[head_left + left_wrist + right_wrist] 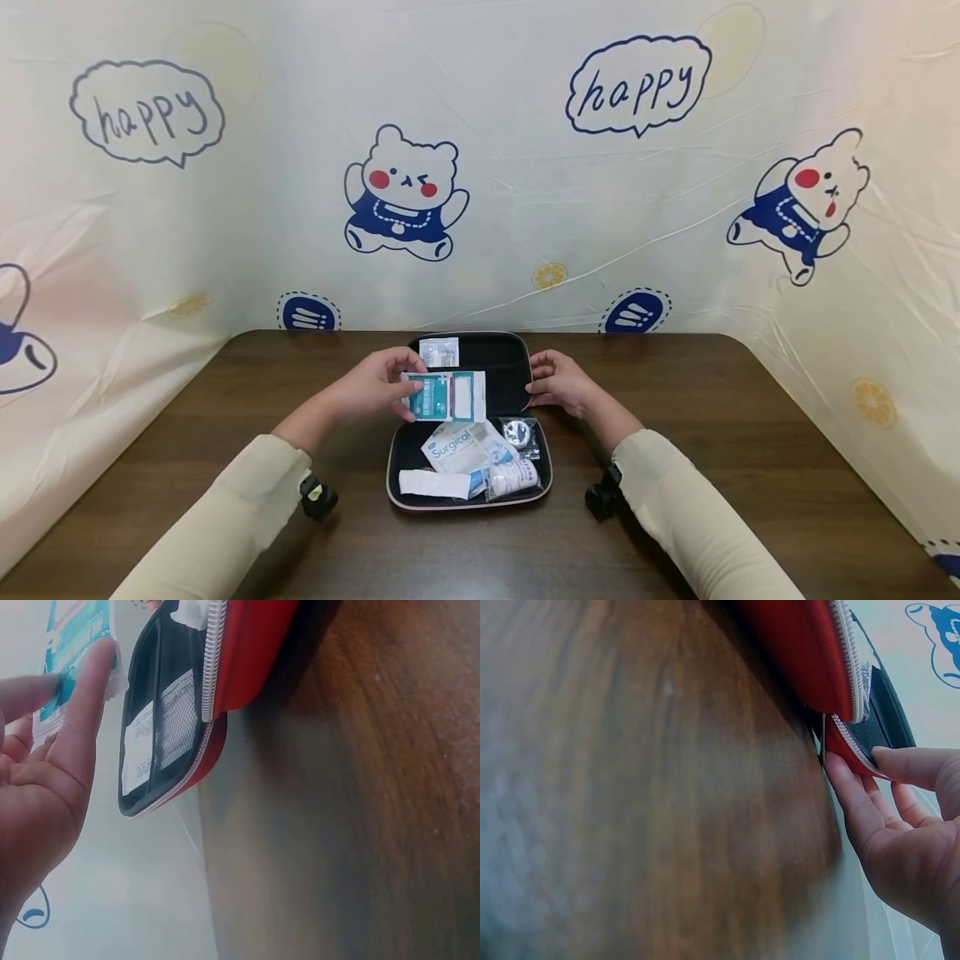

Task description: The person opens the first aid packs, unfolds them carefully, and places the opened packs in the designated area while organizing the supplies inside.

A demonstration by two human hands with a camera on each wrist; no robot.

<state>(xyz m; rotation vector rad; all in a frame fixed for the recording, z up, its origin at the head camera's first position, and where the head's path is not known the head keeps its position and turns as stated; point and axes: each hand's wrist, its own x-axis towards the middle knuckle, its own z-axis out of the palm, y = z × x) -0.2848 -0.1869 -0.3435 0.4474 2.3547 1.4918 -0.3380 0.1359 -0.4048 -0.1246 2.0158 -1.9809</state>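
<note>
A red zip case (259, 652) with a black lining lies unfolded on the table, its lid (506, 367) toward the back. My left hand (378, 383) pinches the left end of a flat teal and white packet (463, 397) between thumb and fingers, above the case. On the right, my right hand (562, 385) holds the lid's edge, thumb on the inside and fingers beneath, as the right wrist view shows. In the near half lie a packet marked "Surgical" (457, 448), a wrapped white roll (513, 477), a folded white strip (431, 483) and a small clear bag (519, 433).
A small white packet (439, 352) sits in the lid's mesh pocket (178, 720). The case stands on a brown wooden table (645, 533). Behind it hangs a pale cloth (510, 208) printed with bears and "happy" bubbles.
</note>
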